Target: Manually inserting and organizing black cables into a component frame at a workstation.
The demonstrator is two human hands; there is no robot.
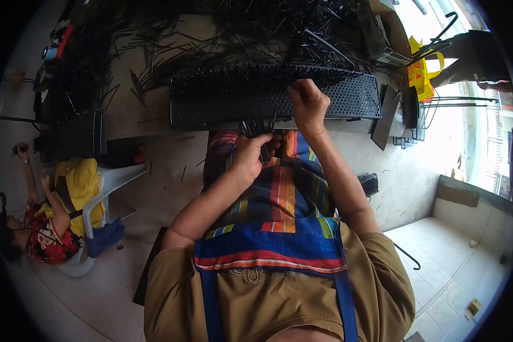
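A long black perforated panel [347,100] lies along the near edge of the table in front of me. Many thin black sticks [228,78] stand in a dense band along its far side. My left hand [249,153] is just short of the panel's near edge, wrapped round a bundle of thin black sticks [249,127]. Over the right half of the panel, my right hand [309,102] is closed in a pinch. Whatever its fingertips hold is too small or too dark to make out.
Loose black sticks [165,48] cover the table beyond the panel. A cardboard box [385,34] stands at the far right, with a yellow bag [420,77] beside it. At the left, another person [51,233] sits on a white plastic chair [111,188] by a dark panel [77,137].
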